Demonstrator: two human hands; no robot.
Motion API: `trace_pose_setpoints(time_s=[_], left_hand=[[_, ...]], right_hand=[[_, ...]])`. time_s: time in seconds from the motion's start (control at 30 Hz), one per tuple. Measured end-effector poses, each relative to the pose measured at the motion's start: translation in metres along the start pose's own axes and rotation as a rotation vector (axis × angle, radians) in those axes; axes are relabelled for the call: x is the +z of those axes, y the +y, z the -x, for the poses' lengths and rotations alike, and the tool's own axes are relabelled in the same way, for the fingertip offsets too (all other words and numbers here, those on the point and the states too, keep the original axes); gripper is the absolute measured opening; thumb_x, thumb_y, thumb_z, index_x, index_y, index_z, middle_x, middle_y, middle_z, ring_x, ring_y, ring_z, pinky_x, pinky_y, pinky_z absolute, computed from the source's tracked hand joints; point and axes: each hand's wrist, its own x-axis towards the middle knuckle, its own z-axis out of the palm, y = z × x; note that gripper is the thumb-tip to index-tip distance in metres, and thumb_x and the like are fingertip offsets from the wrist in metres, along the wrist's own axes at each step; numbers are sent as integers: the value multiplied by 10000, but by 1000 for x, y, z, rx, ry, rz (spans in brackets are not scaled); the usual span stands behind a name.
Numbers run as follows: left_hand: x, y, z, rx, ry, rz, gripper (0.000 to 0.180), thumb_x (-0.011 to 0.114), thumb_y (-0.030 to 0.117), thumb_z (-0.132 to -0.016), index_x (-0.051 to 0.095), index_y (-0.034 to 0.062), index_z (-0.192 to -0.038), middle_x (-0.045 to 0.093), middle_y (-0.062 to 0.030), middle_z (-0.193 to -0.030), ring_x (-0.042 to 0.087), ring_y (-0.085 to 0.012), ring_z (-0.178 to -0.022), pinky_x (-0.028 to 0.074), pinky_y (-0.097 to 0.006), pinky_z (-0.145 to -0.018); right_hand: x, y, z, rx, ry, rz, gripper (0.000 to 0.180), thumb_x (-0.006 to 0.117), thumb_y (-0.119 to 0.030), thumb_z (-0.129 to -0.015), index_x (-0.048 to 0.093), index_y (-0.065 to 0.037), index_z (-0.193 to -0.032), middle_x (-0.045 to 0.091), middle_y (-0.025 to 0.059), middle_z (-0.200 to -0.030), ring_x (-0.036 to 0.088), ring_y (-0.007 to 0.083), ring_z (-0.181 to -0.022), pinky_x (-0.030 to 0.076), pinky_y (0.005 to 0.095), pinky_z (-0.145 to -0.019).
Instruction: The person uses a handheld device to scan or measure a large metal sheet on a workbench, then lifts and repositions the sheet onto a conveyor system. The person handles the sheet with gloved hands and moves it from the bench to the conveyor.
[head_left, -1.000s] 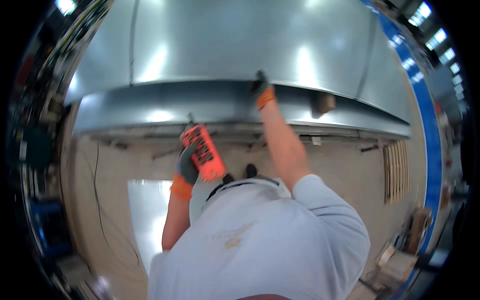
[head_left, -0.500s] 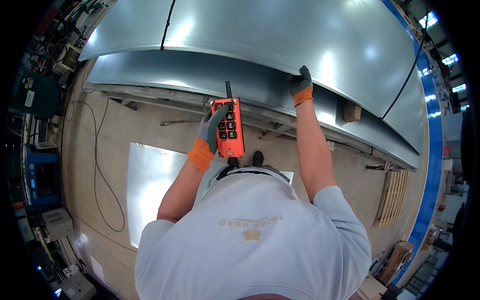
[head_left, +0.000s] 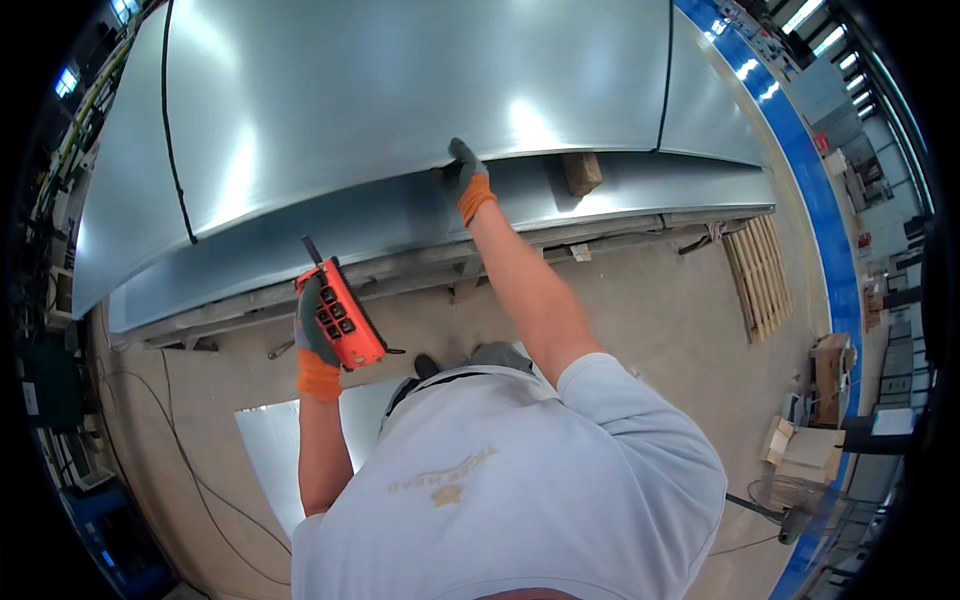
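Observation:
My left hand, in a grey glove with an orange cuff, is closed around a red remote control with black buttons and a short black antenna. The thumb lies along its button face. My right hand, gloved the same way, grips the near edge of a large shiny metal sheet, thumb on top and fingers hidden beneath. Two black straps run across this upper sheet. Under it lies another metal sheet, and a wooden block sits in the gap between them, right of my right hand.
A low frame supports the lower sheet. Another metal sheet lies on the floor at my left, near a loose cable. A slatted wooden pallet, cardboard boxes and a fan stand to the right.
The view has swung to the right, so the sheets and hands appear further left. The remote now tilts, its antenna leaning left. My right hand still grips the upper sheet's edge.

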Motion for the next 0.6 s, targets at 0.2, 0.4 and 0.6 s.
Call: trace_pose_setpoints(time_s=[0.2,0.4,0.6], left_hand=[[27,16,-4,168,6,12,424,528,397,-1053,612,98,-1341,705,-34,-1095,698,-170,-903,610,-328,-781],[-3,47,-84,260,-8,-61,447,583,559,-1004,640,151,-1177,677,-6,-949,671,-169,-805,580,-339,-699],[-36,96,-135,490,144,-5,458,590,561,-997,638,132,-1150,672,-50,-930,659,-225,-785,582,-400,-716]], right_hand=[[7,-21,28,24,127,43,301,797,-259,-889,671,-65,-1082,687,121,-938,671,277,-776,567,399,-597],[10,-45,45,2,234,54,337,815,-286,-853,675,-64,-1064,685,115,-921,673,262,-774,595,408,-633],[13,-52,58,-61,421,-63,375,835,-282,-827,686,-63,-1091,689,108,-968,678,270,-851,615,435,-702]])
